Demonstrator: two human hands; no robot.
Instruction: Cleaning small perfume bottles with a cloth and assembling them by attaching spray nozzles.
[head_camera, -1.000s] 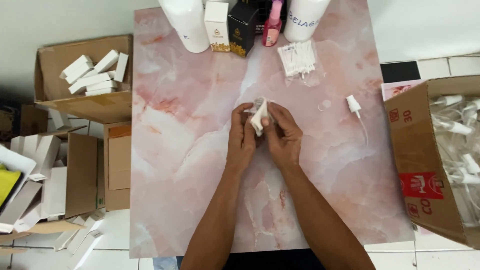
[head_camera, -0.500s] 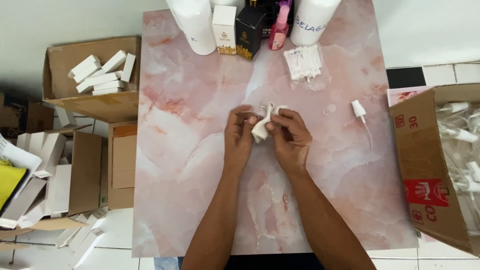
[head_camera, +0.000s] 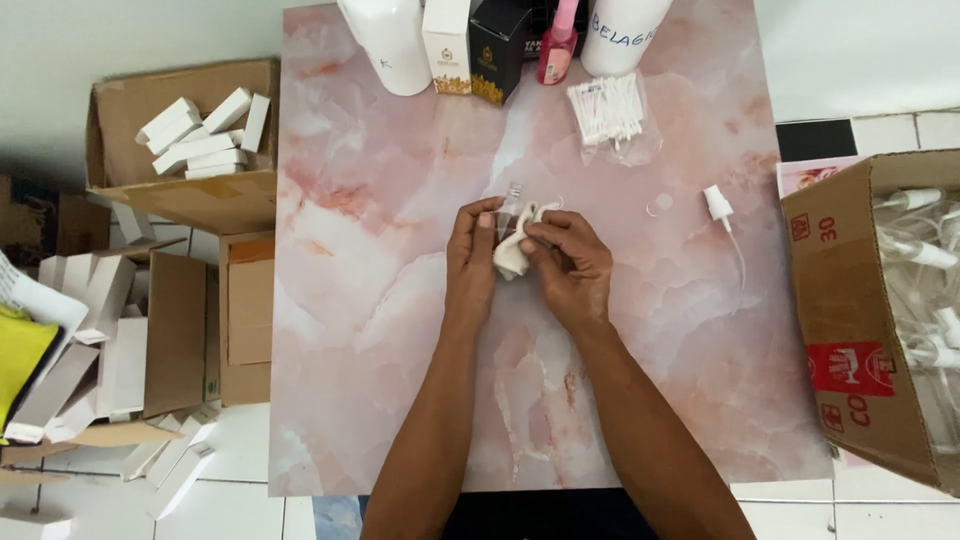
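Over the middle of the pink marble table, my left hand holds a small clear glass bottle by its body, neck pointing away from me. My right hand presses a crumpled white cloth against the bottle. Both hands touch each other around the bottle. A white spray pump with a thin tube lies on the table to the right of my hands, apart from them.
At the far edge stand two white jugs, a white box, a black box, a pink bottle and a bag of cotton swabs. Cardboard boxes flank the table: small white cartons left, clear bottles right.
My hands with the bottle and cloth stayed in the same spot on the table; the cloth shifted slightly around the bottle. The view moved a little.
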